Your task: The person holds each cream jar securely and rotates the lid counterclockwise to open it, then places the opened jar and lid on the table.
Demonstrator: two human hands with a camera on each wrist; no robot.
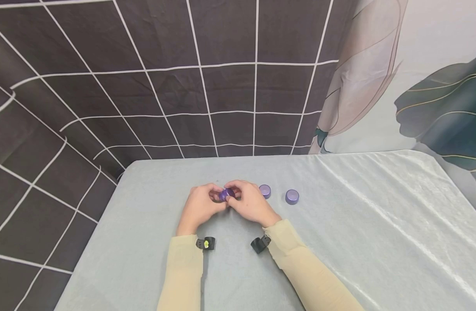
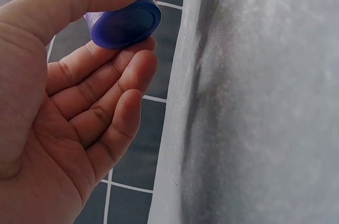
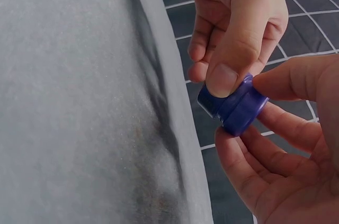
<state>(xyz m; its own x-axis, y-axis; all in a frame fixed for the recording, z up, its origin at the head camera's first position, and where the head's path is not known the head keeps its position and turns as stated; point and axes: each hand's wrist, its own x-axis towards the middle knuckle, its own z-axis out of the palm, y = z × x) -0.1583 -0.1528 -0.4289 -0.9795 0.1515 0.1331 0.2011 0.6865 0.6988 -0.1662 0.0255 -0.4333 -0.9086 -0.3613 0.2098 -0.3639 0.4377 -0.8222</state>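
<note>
Both hands meet around one small purple jar, a short round piece with a groove about its middle. My left hand pinches one end of the jar between thumb and fingers. From the other side, my right hand holds the wider end by its fingertips. In the right wrist view the jar is tilted, with the left thumb lying across its narrower part. Its flat, round end faces the camera in the left wrist view, while the left hand's lower fingers are loosely bent below it.
Two more round purple pieces with pale, rimmed tops stand on the table: one right beside the right hand, the other farther right. Pale grey velvety cloth covers the table. Behind it hangs a dark curtain with white grid lines.
</note>
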